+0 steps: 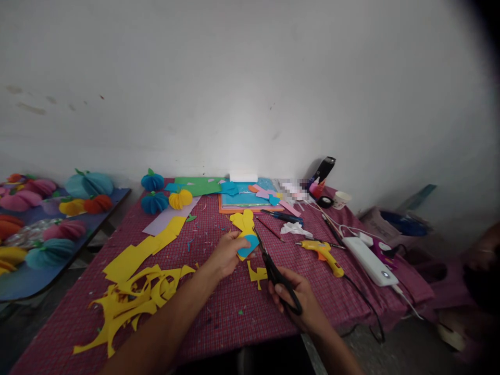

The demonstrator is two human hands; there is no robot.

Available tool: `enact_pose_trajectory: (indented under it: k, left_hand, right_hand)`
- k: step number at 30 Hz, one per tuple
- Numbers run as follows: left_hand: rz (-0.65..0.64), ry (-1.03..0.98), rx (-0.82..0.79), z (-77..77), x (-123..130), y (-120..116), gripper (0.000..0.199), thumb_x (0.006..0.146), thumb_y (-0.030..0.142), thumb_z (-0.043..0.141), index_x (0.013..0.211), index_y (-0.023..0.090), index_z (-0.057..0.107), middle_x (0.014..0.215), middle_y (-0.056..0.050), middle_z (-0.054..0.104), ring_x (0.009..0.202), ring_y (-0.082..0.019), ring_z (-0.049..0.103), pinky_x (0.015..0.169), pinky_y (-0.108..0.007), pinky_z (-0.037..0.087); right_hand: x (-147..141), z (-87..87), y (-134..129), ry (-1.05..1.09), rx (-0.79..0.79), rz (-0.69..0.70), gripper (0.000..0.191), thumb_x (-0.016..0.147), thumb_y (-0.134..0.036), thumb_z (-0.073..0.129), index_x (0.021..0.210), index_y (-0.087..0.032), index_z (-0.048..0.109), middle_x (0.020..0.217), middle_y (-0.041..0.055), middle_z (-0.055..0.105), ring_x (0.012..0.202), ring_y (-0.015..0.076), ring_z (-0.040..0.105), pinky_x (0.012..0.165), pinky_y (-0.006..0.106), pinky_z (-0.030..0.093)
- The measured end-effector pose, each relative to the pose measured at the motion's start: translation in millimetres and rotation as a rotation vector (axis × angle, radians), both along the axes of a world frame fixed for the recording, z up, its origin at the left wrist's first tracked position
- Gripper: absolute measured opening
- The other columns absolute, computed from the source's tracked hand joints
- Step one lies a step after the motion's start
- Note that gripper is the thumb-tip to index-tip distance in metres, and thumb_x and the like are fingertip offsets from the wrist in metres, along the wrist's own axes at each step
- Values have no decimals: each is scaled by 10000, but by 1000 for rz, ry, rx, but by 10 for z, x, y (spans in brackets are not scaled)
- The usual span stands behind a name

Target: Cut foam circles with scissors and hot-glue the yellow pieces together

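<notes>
Between the thumb and fingers of my left hand (pixel 226 255) is a blue paper piece (pixel 250 245) with yellow paper against its underside. My right hand (pixel 299 297) grips black-handled scissors (pixel 279 276), whose blades point up and left, close to the right edge of the held paper. Just beyond the paper lie several yellow rounded cutouts (pixel 244 221). A small yellow offcut (pixel 258 273) rests on the cloth left of the scissors. Left of my left forearm is a tangle of yellow paper scraps (pixel 148 291), with yellow sheets (pixel 135 258) behind it.
A yellow glue gun (pixel 326 255), white power strip (pixel 369 260) and cords occupy the right side. Behind are a pencil (pixel 271 229), a utility knife (pixel 283 216), a paper cup (pixel 341 200) and coloured sheets. Paper pumpkins (pixel 180 199) stand back left; more fill a blue table (pixel 111 208).
</notes>
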State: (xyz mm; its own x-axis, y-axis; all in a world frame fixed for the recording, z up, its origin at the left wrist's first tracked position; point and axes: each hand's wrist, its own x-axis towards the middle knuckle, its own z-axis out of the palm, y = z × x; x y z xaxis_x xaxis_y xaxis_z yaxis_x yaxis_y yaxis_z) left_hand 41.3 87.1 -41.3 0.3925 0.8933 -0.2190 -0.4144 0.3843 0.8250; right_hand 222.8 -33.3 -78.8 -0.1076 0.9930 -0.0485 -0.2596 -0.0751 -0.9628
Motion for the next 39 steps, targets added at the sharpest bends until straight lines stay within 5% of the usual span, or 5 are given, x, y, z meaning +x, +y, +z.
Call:
enact_pose_trajectory:
  k: [14,39]
  left_hand:
    - [-31,10,20,-8,4,-25,218,576,140,723,784,113,662,766,-47,682,653,-148,627,591,-282,531]
    - [-63,20,5,14,15,-40,203,548,133,719,742,106,666,739,-50,675,648,-152,615,588,-291,537]
  right_hand:
    - [42,-38,-14,120,-59,-27,383,803,-311,773,1135,-150,669,771,49,662,546,95,538,421,163,420]
    - [164,8,-36,-48,-32,4,327,817,-355,759,1067,-160,678,741,18,610,505,69,468,407,162,379]
